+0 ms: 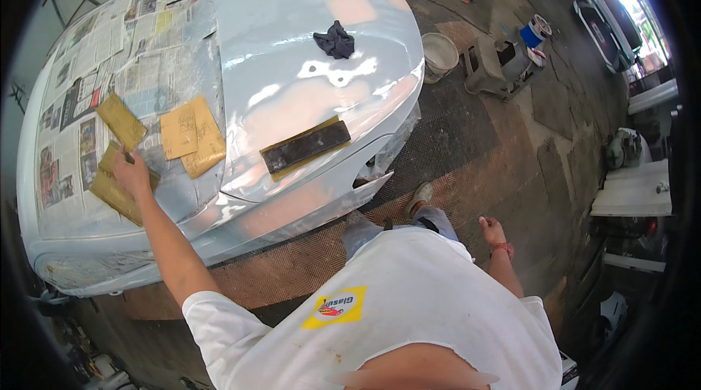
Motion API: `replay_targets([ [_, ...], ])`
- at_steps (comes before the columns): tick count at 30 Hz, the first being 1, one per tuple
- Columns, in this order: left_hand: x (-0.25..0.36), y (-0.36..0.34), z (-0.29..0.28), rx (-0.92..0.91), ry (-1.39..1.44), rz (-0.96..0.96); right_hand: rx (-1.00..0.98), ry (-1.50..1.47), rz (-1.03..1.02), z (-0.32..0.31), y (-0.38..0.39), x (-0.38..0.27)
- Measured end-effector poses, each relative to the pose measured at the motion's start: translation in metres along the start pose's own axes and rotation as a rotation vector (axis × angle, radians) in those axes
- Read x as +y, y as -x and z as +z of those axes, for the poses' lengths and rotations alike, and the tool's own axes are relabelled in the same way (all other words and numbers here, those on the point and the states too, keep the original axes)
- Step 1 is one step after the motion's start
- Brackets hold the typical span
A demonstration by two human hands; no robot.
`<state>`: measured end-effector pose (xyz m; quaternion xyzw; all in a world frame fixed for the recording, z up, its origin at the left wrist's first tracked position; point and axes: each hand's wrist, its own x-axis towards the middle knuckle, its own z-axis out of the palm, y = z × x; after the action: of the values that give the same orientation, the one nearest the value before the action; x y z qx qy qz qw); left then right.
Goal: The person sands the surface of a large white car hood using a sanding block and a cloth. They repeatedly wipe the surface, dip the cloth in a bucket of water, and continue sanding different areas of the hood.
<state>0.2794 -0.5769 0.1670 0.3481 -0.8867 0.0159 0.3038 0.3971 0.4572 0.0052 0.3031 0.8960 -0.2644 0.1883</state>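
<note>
My left hand [131, 173] reaches out onto the newspaper-masked windscreen [87, 61] of a pale grey primed car [292, 17] and rests on a stack of tan sandpaper sheets [111, 189]. Another sandpaper sheet [121, 121] lies just above the hand, and two more sheets [193, 136] lie to its right. A long dark sanding block [307, 146] on a tan sheet sits on the bonnet. My right hand [493, 231] hangs at my side, away from the car, fingers loose and holding nothing.
A dark rag [335, 40] lies on the bonnet. On the floor past the car stand a white bucket [440, 54], a grey low stool [491, 69] and a blue-and-white tin [535, 31]. White panels [634, 193] lie at the right. My foot [419, 195] stands near the car's front corner.
</note>
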Motion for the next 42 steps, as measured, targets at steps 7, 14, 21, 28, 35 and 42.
replay_targets([
  [7,-0.002,-0.061,0.047,-0.249,-0.256,-0.063,0.003,0.014,-0.125,0.03,0.015,0.057],
  [14,0.004,-0.063,0.024,0.004,0.147,-0.306,-0.121,0.121,0.036,0.017,0.036,0.068],
  [21,0.115,0.081,-0.051,0.348,1.175,-0.389,-0.087,0.315,-0.618,0.03,0.012,-0.178],
  [28,0.175,0.316,-0.102,-0.14,2.202,-0.981,-0.189,0.224,-1.598,0.107,0.094,-0.461],
  [35,0.183,0.413,-0.162,-0.365,2.31,-1.013,-0.224,0.455,-1.666,0.16,0.104,-0.53],
  [42,0.14,0.471,-0.179,-0.169,2.04,-1.119,-0.296,0.541,-1.686,0.167,0.097,-0.542],
])
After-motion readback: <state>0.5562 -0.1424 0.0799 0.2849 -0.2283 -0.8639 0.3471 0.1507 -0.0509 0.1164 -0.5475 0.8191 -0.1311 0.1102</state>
